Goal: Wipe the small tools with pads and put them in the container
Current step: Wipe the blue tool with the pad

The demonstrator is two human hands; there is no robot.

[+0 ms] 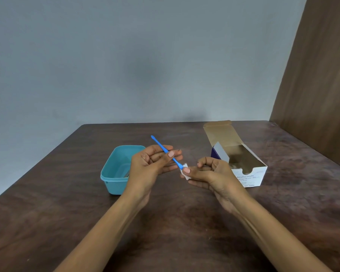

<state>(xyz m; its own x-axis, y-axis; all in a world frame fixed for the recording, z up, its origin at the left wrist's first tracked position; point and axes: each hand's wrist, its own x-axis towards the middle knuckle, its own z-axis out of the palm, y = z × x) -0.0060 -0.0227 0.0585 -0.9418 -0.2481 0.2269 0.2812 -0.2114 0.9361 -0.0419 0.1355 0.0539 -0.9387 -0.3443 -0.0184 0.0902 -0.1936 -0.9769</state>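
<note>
Rectangular teal plastic container point(114, 173) — open-topped, on the dark wooden table point(47, 222), just left of the hands. Left hand point(149, 163) pinches the slim blue plastic tool point(165, 150) at mid-shaft; likely light, stiff and slippery, so best held mid-shaft. Right hand point(208, 173) pinches the small white pad point(185, 172) — soft, thin — around the tool's lower tip. Opened cardboard box of alcohol swabs point(241, 163) at right.

arms: bare to the elbow | hands point(151, 165): ungloved | nails: short
</note>
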